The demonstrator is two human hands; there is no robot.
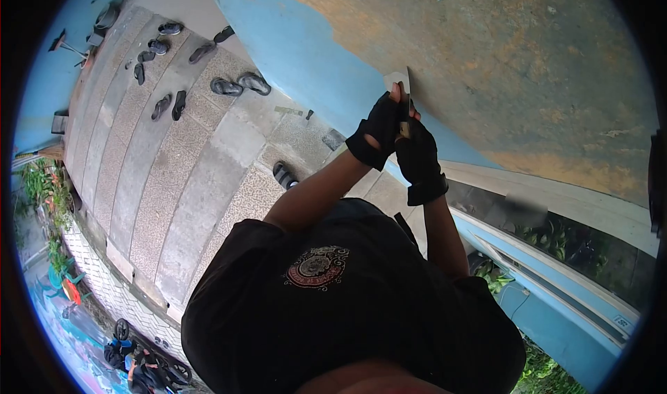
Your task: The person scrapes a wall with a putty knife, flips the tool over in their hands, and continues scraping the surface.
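My left hand [379, 126] and my right hand [419, 151], both in black fingerless gloves, are close together in front of the wall. Between them is a putty knife [408, 92], its thin metal blade seen nearly edge-on and pointing up, its handle partly hidden by my fingers. The left hand's bare fingertips lie against the blade, and a pale flat patch beside them may be part of it or of a second blade. My right hand's fingers curl round the handle. The wall [486, 67] has blue paint and a large brown-grey bare area close to the blade.
Several sandals [240, 85] lie about the tiled floor [177, 206]. Near my foot is a flat tool with a dark handle [309, 115]. Below the wall runs a pale ledge [556, 189] with a window. Plants [45, 185] and a motorcycle [160, 366] stand at the lower left.
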